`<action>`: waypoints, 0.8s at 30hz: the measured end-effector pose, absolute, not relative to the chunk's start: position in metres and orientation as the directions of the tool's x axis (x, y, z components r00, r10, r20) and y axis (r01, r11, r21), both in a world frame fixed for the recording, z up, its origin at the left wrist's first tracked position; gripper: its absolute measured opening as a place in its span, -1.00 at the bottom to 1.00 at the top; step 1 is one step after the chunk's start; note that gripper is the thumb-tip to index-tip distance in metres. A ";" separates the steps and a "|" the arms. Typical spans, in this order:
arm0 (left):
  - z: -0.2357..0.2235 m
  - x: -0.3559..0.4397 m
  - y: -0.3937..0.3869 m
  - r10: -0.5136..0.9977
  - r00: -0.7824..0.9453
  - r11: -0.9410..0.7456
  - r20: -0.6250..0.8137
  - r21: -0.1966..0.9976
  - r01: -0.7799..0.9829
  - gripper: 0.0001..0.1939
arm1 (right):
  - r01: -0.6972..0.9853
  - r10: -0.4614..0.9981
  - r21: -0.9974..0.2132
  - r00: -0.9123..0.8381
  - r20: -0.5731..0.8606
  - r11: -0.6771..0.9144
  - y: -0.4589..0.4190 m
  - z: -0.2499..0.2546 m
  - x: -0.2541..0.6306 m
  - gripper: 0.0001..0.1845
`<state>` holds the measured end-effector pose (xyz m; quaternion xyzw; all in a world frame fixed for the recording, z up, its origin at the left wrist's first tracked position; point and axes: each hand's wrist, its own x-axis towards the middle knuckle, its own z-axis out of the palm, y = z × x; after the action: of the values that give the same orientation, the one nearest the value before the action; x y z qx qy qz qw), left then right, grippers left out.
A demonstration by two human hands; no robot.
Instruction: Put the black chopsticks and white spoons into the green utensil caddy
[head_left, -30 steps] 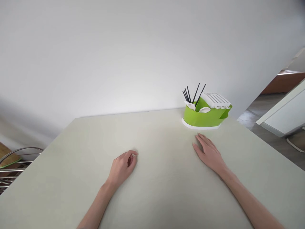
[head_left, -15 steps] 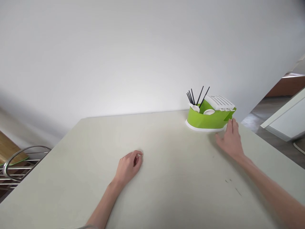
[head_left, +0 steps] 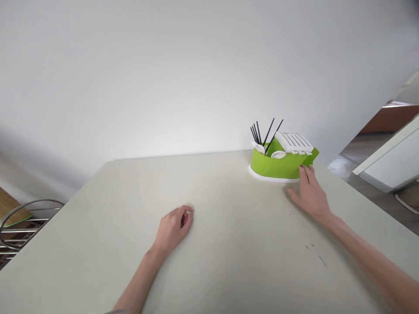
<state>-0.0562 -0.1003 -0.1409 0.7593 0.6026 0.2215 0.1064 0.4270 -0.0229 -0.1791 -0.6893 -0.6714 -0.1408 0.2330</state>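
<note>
A green cutlery holder point(head_left: 276, 164) on a white base stands at the far right of the pale table point(head_left: 229, 244), against the wall. Black chopsticks point(head_left: 266, 131), white spoons and a white ribbed rack point(head_left: 293, 142) sit in it. My right hand point(head_left: 309, 192) reaches to its right end, fingertips touching the green side, fingers extended and slightly apart. My left hand point(head_left: 173, 226) rests on the table at centre-left, loosely curled with fingers bent toward the thumb; nothing shows in it.
A metal wire rack point(head_left: 19, 226) with a wooden board stands past the table's left edge. At the right, beyond the table, are a wooden floor and a white furniture panel point(head_left: 389, 157). A few small dark marks point(head_left: 314, 253) lie on the table near my right forearm.
My right hand moved from the table's middle forward and right to the holder's right end, now touching it. The holder has turned or shifted a little. My left hand stayed put.
</note>
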 end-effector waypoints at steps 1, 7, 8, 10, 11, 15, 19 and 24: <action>-0.140 -0.055 -0.100 0.962 0.176 -0.251 0.207 0.429 0.868 -0.72 | 0.991 0.863 -0.136 0.061 0.502 0.009 -0.026 -0.178 0.423 -0.07; -0.136 -0.046 -0.100 0.962 0.177 -0.251 0.207 0.420 0.872 -0.72 | 0.981 0.877 -0.188 0.050 0.478 0.046 -0.042 -0.168 0.394 -0.05; -0.135 -0.044 -0.100 0.962 0.177 -0.252 0.209 0.417 0.873 -0.72 | 0.979 0.878 -0.196 0.047 0.476 0.054 -0.045 -0.166 0.388 -0.05; -0.133 -0.040 -0.099 0.961 0.176 -0.252 0.213 0.412 0.876 -0.72 | 0.975 0.880 -0.209 0.036 0.474 0.073 -0.051 -0.163 0.376 -0.07; -0.131 -0.038 -0.099 0.961 0.177 -0.253 0.215 0.410 0.876 -0.72 | 0.973 0.879 -0.215 0.028 0.475 0.085 -0.055 -0.161 0.369 -0.07; -0.126 -0.030 -0.098 0.961 0.175 -0.252 0.216 0.412 0.876 -0.71 | 0.966 0.878 -0.231 0.009 0.479 0.116 -0.072 -0.152 0.344 -0.08; -0.119 -0.017 -0.096 0.965 0.163 -0.239 0.207 0.429 0.871 -0.71 | 0.960 0.886 -0.230 -0.038 0.462 0.161 -0.093 -0.141 0.327 -0.03; -0.110 0.003 -0.092 0.967 0.158 -0.230 0.198 0.424 0.876 -0.72 | 0.922 0.888 -0.316 -0.058 0.455 0.222 -0.125 -0.129 0.309 0.02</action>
<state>0.0027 -0.0920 -0.1104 0.7536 0.6116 0.2168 0.1052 0.3088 -0.1247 -0.1292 -0.6228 -0.7268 -0.0295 0.2880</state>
